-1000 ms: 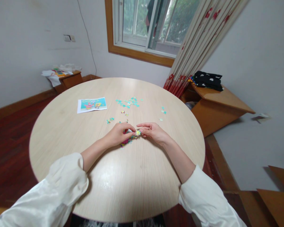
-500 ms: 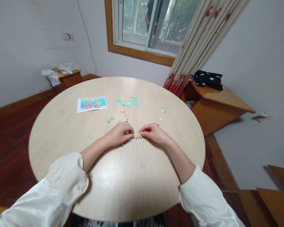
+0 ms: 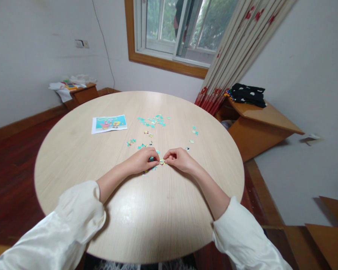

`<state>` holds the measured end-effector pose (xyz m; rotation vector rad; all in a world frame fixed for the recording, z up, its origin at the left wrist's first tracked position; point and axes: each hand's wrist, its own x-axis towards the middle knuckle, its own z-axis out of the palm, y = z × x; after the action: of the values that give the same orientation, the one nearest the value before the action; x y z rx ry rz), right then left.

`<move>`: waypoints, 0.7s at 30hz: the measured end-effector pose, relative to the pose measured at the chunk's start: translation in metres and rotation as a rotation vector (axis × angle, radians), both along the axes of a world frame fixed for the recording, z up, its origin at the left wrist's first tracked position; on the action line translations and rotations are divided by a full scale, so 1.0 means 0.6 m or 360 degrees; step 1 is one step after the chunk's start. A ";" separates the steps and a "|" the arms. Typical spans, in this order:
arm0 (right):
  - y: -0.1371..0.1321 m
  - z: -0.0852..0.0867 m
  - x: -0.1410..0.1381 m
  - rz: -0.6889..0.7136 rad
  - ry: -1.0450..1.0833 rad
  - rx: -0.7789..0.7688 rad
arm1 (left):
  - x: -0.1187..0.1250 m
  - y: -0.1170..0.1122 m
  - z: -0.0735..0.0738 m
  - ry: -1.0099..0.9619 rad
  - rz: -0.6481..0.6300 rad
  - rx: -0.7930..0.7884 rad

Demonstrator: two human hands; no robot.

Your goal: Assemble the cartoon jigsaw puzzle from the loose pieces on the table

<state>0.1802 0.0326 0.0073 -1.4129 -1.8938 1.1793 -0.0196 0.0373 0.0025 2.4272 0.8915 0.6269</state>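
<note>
Small yellow and white jigsaw puzzle pieces (image 3: 162, 162) lie between my fingertips near the middle of the table. My left hand (image 3: 143, 160) pinches them from the left, thumb and fingers closed. From the right, my right hand (image 3: 179, 159) pinches the other side, its remaining fingers curled in. A partly joined patch of pink and teal puzzle pieces (image 3: 150, 170) shows under and below my left hand, which hides much of it. Just beyond that hand lie more teal pieces (image 3: 142, 146). A single dark and white piece (image 3: 187, 149) rests past my right hand.
The round wooden table (image 3: 146, 221) carries a printed cartoon picture (image 3: 109, 124) at the far left. Loose teal pieces (image 3: 153, 120) are scattered at the back, with a small cluster (image 3: 131, 142) to the left and a few pieces (image 3: 195, 131) to the right.
My right hand has shifted slightly left, closer to my left hand, bringing the yellow pieces nearer together. The dark and white piece beyond it now shows more fully.
</note>
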 end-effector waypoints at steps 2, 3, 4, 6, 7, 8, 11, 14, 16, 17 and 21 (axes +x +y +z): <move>0.000 -0.002 -0.002 -0.0012 -0.0053 0.0046 | 0.000 0.000 0.000 -0.0009 0.0009 -0.0002; 0.000 -0.003 -0.002 -0.0013 -0.0071 0.0063 | 0.000 0.000 -0.001 -0.0009 0.0014 -0.0001; 0.000 -0.004 -0.003 -0.0017 -0.0080 0.0079 | 0.001 -0.001 0.000 -0.0005 0.0018 -0.0001; 0.001 -0.004 -0.003 -0.0015 -0.0072 0.0088 | 0.002 -0.004 0.001 0.0003 0.0016 0.0000; 0.002 -0.004 -0.003 -0.0021 -0.0049 0.0087 | 0.003 -0.005 0.002 -0.0001 0.0014 0.0001; 0.003 -0.004 -0.002 -0.0036 -0.0008 0.0083 | 0.002 -0.006 0.004 -0.0021 0.0024 0.0004; 0.009 -0.002 0.003 -0.0174 0.0170 0.0091 | -0.006 -0.003 0.011 -0.0197 0.0209 0.0029; 0.013 -0.001 0.008 -0.0323 0.0232 0.0129 | -0.030 0.014 0.018 -0.0430 0.0693 0.0081; 0.013 0.000 0.009 -0.0316 0.0217 0.0137 | -0.054 0.031 0.021 -0.0504 0.1062 0.0095; 0.012 0.001 0.010 -0.0283 0.0217 0.0132 | -0.066 0.041 0.022 -0.0511 0.1189 0.0087; 0.008 0.002 0.009 -0.0103 0.0244 0.0062 | -0.109 0.070 0.017 -0.0433 0.1475 0.0113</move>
<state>0.1857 0.0376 0.0086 -1.3143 -1.7440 1.1785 -0.0851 0.0792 0.0129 1.8028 1.8796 1.2723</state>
